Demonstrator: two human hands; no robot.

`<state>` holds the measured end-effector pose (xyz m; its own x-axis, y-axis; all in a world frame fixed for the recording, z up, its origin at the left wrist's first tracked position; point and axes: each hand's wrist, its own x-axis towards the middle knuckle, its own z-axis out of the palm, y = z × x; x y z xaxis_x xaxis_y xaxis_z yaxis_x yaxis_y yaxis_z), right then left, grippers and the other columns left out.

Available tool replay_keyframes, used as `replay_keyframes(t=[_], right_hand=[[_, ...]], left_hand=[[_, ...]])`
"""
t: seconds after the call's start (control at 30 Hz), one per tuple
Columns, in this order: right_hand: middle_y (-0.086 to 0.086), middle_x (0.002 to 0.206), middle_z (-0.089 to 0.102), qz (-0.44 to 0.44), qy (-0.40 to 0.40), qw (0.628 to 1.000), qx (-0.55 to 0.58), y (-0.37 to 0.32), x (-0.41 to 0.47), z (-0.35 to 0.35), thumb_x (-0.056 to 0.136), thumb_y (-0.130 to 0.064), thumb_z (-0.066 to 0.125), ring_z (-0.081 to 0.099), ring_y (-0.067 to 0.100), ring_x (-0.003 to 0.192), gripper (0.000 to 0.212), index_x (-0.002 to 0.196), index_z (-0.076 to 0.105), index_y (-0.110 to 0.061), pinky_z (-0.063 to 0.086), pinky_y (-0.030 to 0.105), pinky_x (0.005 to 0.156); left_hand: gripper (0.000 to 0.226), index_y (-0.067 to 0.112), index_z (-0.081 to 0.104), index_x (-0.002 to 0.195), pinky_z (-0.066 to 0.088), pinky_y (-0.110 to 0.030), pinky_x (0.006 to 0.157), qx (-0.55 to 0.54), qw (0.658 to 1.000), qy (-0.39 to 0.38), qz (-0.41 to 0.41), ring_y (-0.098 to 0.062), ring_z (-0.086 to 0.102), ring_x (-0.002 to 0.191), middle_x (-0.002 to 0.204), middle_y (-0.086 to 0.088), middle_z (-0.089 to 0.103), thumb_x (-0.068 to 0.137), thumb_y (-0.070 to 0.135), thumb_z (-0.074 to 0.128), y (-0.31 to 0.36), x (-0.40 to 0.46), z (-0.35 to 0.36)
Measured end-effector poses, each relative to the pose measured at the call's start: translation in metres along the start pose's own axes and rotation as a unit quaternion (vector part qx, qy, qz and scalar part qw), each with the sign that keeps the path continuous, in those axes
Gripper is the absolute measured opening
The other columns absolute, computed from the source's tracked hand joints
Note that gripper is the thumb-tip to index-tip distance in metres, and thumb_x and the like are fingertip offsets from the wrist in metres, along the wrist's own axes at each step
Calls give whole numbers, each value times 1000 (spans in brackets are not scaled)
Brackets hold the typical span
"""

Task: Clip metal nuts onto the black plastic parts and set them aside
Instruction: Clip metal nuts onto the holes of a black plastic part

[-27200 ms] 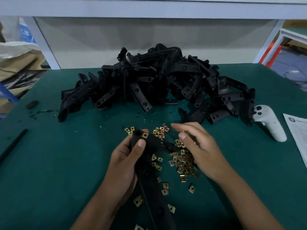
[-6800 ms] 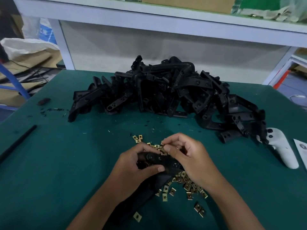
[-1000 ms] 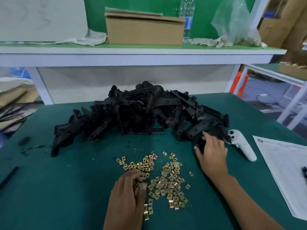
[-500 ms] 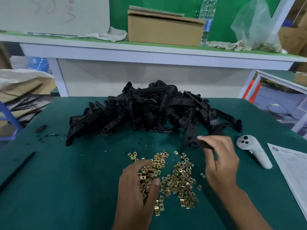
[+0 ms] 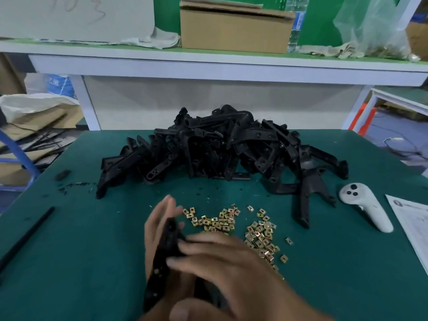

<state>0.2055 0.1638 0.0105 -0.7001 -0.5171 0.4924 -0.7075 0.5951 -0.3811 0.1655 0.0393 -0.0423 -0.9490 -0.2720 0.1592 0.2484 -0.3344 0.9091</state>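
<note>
My left hand holds a long black plastic part upright in front of me, its fingers behind the part. My right hand, blurred by motion, reaches across from the right and grips the same part lower down. Several small brass-coloured metal nuts lie scattered on the green table just beyond and to the right of my hands. A big pile of black plastic parts fills the far middle of the table. I see no nut between my fingers.
A loose black part lies right of the nuts, a white controller and a printed sheet beyond it. A black rod lies near the left edge. A shelf with a cardboard box runs behind the table.
My right hand has carried a black part from the pile's right side to the front. My left hand has left the nuts and taken hold of that part.
</note>
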Motion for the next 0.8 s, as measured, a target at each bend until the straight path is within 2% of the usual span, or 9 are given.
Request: replay_keyframes(t=[0.07, 0.13, 0.2, 0.3, 0.4, 0.47, 0.6, 0.73, 0.8], right_hand=[[-22, 123, 68, 8, 105, 993, 49, 18, -1, -22, 100, -52, 54, 58, -1, 122, 25, 112, 72, -39, 42, 16, 101], [-23, 103, 70, 114, 226, 966, 60, 52, -4, -41, 98, -47, 61, 66, 4, 103, 13, 107, 68, -42, 48, 18, 86], [-24, 93, 70, 243, 171, 954, 34, 92, -14, -45, 90, -38, 73, 65, 0, 95, 15, 104, 68, -41, 51, 23, 83], [-23, 79, 71, 335, 56, 940, 42, 131, -33, -25, 77, -47, 81, 66, -4, 82, 21, 94, 73, -38, 53, 29, 82], [-25, 91, 65, 311, -24, 950, -1, 144, -42, -14, 74, -79, 65, 56, -4, 97, 47, 107, 70, -45, 45, 24, 82], [-30, 99, 56, 282, -87, 954, -44, 147, -45, -12, 79, -82, 54, 45, -8, 105, 52, 117, 66, -48, 42, 26, 89], [-26, 98, 54, 268, -92, 958, -46, 144, -43, -8, 92, -58, 60, 46, -3, 103, 21, 104, 67, -43, 43, 32, 92], [-22, 103, 55, 263, -113, 957, -56, 141, -42, -9, 97, -48, 60, 47, 3, 104, 11, 102, 63, -38, 42, 32, 91], [-23, 102, 54, 254, -117, 958, -61, 141, -42, -10, 97, -45, 61, 47, 2, 102, 8, 101, 59, -38, 39, 30, 87]], left_hand=[[37, 51, 68, 115, 43, -26, 100, 109, 991, -48, 63, -9, 60, 122, 133, 3, 64, 80, 63, 66, -7, -1, -9], [42, 50, 65, 121, 42, -19, 99, 161, 978, -132, 24, 3, 56, 126, 132, 20, 65, 85, 70, 60, -8, 0, -13], [30, 53, 68, 118, 47, -14, 90, 123, 973, -187, -57, 11, 60, 115, 123, 28, 67, 88, 57, 70, -6, 0, -13], [31, 33, 73, 88, 58, -21, 67, 53, 979, -170, -95, -12, 74, 85, 97, 1, 77, 64, 34, 91, -11, -1, -10], [43, 18, 59, 83, 56, -24, 56, 39, 978, -187, -87, -15, 72, 68, 81, -2, 76, 57, 38, 86, -15, -3, -6], [38, 19, 56, 84, 55, -24, 55, 20, 975, -201, -92, -14, 72, 67, 82, -1, 76, 63, 34, 84, -16, -2, -8], [10, 21, 62, 83, 55, -32, 58, -11, 967, -229, -108, -27, 71, 75, 95, -16, 76, 77, 25, 67, -18, -2, -9], [6, 39, 79, 80, 52, -13, 54, 81, 976, -168, -112, -3, 73, 68, 78, 9, 77, 76, 35, 79, -16, -8, -5], [9, 33, 80, 86, 53, -13, 57, 81, 977, -177, -91, -2, 73, 72, 79, 8, 77, 77, 36, 78, -14, -9, -2]])
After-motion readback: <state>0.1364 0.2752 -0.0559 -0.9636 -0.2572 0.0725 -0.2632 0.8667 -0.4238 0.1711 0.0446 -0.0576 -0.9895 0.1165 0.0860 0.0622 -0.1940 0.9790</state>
